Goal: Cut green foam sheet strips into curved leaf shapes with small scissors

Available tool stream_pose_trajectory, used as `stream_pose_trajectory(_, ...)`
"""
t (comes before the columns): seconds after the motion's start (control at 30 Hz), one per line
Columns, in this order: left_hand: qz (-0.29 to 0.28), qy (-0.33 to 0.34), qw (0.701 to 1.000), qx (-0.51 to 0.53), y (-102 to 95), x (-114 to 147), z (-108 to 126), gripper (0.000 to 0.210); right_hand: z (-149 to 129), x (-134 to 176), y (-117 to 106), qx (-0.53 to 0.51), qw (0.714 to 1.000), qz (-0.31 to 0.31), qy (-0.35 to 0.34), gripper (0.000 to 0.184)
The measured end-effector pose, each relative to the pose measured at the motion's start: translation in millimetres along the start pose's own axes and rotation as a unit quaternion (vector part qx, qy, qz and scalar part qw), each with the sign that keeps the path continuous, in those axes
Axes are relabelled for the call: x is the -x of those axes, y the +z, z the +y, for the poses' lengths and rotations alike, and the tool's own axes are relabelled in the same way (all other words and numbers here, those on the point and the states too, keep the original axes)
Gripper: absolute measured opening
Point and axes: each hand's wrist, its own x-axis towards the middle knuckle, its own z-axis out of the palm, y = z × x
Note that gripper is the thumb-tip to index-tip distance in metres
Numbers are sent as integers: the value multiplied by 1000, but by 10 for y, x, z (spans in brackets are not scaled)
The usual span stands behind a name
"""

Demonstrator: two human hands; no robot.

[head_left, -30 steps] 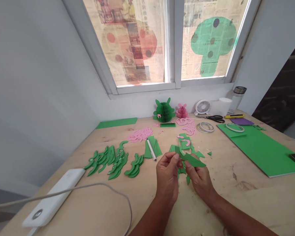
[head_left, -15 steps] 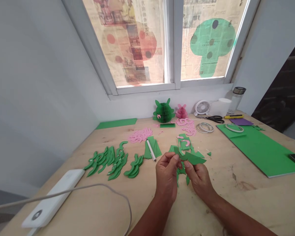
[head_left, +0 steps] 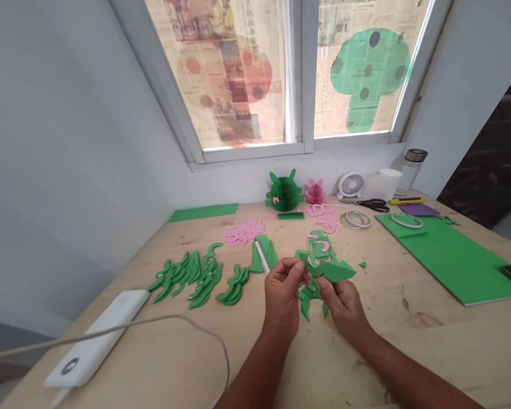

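Between my two hands a piece of green paper [head_left: 333, 271] with a curved notch is held above the table. My left hand [head_left: 284, 284] pinches its left end between thumb and fingers. My right hand [head_left: 343, 300] grips its lower edge, thumb toward me. Under and behind the hands lie green paper scraps [head_left: 305, 307] and a curved pink paper strip [head_left: 322, 246]. Just left of my left hand, a white pen [head_left: 262, 257] rests across folded green paper [head_left: 271, 253]. Farther left are stacks of curved green cutouts [head_left: 234, 286].
Pink cutouts [head_left: 244, 232], a green paper honeycomb figure [head_left: 285, 192] and a pink one [head_left: 315, 192] stand or lie toward the window. Black scissors [head_left: 372, 205], tape rolls [head_left: 355, 220] and green sheets [head_left: 447, 267] are on the right. A cable [head_left: 153, 321] crosses a white power bank [head_left: 97, 338].
My left hand has shifted slightly left and up, and the green paper between the hands has turned a little, its notch showing more. The camera view has moved slightly.
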Motion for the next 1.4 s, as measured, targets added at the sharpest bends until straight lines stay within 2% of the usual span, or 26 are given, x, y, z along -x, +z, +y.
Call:
stream_pose_trajectory(0.3,9,-3,1000,9,17,4,-23,16,4,-2,-2,6,1000,20,-8,40)
stream_pose_trajectory(0.73,28,24,999,-21,31,24,-75,18,58,-20,-13,-53,998,-16,-23,28)
stream_pose_trajectory(1.4,30,5,999,30,81,88,-118,15,62,-7,-23,-56,998,-9,-30,30)
